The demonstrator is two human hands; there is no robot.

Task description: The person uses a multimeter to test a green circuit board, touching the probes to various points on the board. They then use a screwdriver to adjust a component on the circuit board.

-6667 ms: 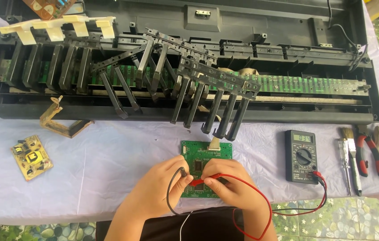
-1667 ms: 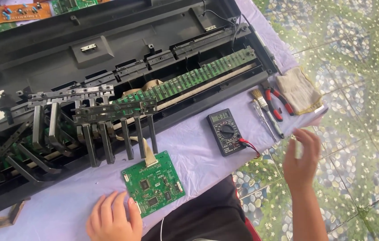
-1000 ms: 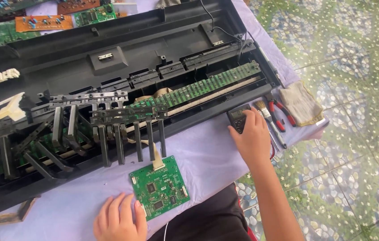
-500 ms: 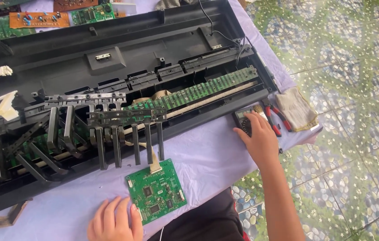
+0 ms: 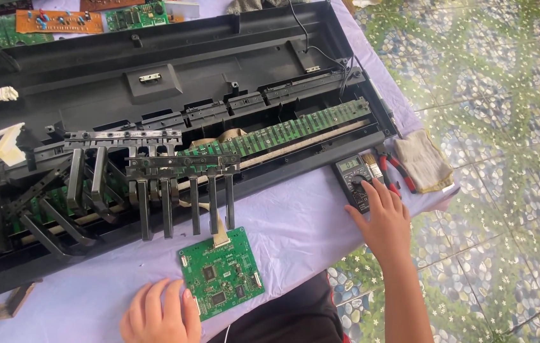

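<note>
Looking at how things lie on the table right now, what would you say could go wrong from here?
The multimeter lies near the table's edge under the right hand; a push might slide it off. The green circuit board, joined to the opened keyboard by a ribbon cable, sits beside the left hand; a nudge could strain that cable. The loose black key levers overhang the case and might snag.

I count two hands in my view: left hand (image 5: 158, 312), right hand (image 5: 381, 216). One black multimeter (image 5: 357, 181). One square green circuit board (image 5: 221, 272) on the surface, plus one long green strip board (image 5: 282, 132) inside the single opened keyboard case (image 5: 155, 70). One folded cloth (image 5: 422, 162). One orange board (image 5: 59, 20) up top. One pair of red-handled pliers (image 5: 396, 173).
</note>
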